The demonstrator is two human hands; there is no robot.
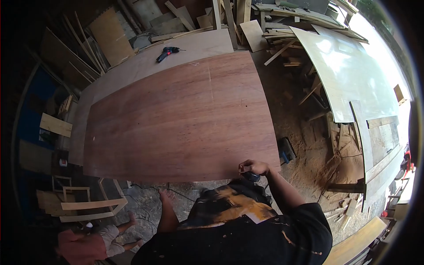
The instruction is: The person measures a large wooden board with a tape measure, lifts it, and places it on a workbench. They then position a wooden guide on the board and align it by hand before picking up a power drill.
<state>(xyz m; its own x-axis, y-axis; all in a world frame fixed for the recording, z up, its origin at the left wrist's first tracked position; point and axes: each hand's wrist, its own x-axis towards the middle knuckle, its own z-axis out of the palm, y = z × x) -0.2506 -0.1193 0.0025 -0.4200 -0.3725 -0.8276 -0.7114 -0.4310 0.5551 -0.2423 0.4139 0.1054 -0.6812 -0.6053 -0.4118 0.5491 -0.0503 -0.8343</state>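
A large reddish-brown plywood sheet [176,119] lies in front of me. At its near right corner, my right hand [254,168] is closed around the top of a dark object [251,177], probably a tool; its kind is not clear. That hand is right by the sheet's edge. Lower down on the left, my left hand [166,195] hangs below the near edge of the plywood. Its fingers look stretched out with nothing in them, though they are small and partly in shade.
A cordless drill [167,54] lies on a paler sheet [198,42] beneath the plywood. A blue-and-black tool [286,150] is beyond the right edge. Pale panels [353,70] stand to the right over sawdust. A person [88,245] is low at left, near wooden frames [92,205].
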